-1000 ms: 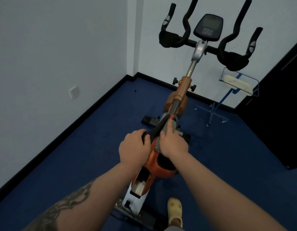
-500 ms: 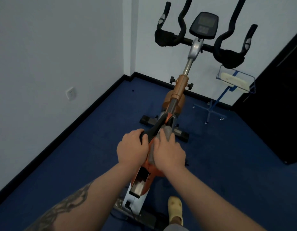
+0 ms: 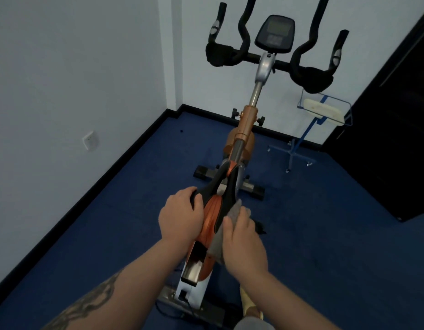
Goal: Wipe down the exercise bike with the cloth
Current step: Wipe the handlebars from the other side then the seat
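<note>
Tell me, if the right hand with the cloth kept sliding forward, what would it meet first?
Probably the saddle's narrow black nose; the right hand presses the grey cloth along that side. Depth is hard to judge.

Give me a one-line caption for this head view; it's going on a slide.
Left hand steadies the bike seat while the right hand presses a grey cloth against its side.
</note>
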`<state>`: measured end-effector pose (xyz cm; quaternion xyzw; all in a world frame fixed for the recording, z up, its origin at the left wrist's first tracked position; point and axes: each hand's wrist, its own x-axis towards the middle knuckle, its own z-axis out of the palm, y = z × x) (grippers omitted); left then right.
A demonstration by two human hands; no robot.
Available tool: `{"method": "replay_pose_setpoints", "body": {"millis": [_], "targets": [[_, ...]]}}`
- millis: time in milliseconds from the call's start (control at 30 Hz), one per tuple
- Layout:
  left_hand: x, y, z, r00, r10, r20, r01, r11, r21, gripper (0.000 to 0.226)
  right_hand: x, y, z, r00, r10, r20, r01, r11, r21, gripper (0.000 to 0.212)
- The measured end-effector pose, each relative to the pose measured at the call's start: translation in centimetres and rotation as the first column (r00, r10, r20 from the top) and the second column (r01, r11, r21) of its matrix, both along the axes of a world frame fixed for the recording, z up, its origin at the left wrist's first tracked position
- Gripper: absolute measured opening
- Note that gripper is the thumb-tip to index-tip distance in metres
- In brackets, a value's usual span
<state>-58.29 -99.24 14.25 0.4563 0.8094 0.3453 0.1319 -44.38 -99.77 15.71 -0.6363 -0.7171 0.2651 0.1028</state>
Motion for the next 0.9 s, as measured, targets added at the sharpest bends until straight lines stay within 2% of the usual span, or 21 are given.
{"method": "replay_pose_setpoints", "body": {"millis": [100, 167, 267, 433, 567, 733, 900], "targets": [[0.0, 0.1, 0.0, 1.0, -0.003, -0.01, 0.003, 1.0, -0.008, 0.037, -0.8, 0.5, 0.3, 0.999, -0.014, 0.032, 0.013, 1.0, 0.021, 0.063], [0.0, 0.1, 0.0, 1.0, 0.0, -0.019, 0.0, 1.0, -0.018, 0.036, -1.8, 3.3, 1.0, 0.995, -0.02, 0.102, 0.024, 0.999, -0.045, 0.059], [0.0, 0.1, 0.0, 1.0, 0.009, -0.026, -0.01, 1.0, -0.021, 0.036, -2.7, 6.2, 2.0, 0.991, -0.023, 0.129, 0.042, 0.988, -0.148, 0.055], [0.3, 0.0, -0.1, 0.999, 0.034, -0.017, -0.034, 0.999, -0.005, 0.035, -0.9, 1.3, 0.9, 0.982, 0.142, 0.126, -0.143, 0.99, 0.004, 0.07], [0.6, 0.2, -0.1, 0.996, 0.083, -0.03, -0.084, 0.996, -0.025, 0.032, -2.3, 4.6, 0.6, 0.981, 0.112, 0.156, -0.11, 0.994, -0.022, 0.07], [0.8, 0.2, 0.0, 0.989, 0.143, -0.048, -0.145, 0.988, -0.052, 0.032, -4.4, 10.8, -0.2, 0.997, -0.022, 0.076, 0.033, 0.989, -0.142, 0.071], [1.3, 0.3, 0.2, 0.973, 0.225, -0.059, -0.228, 0.972, -0.052, 0.026, -5.1, 15.4, -2.0, 0.998, -0.037, -0.042, 0.036, 0.999, -0.032, 0.058]]}}
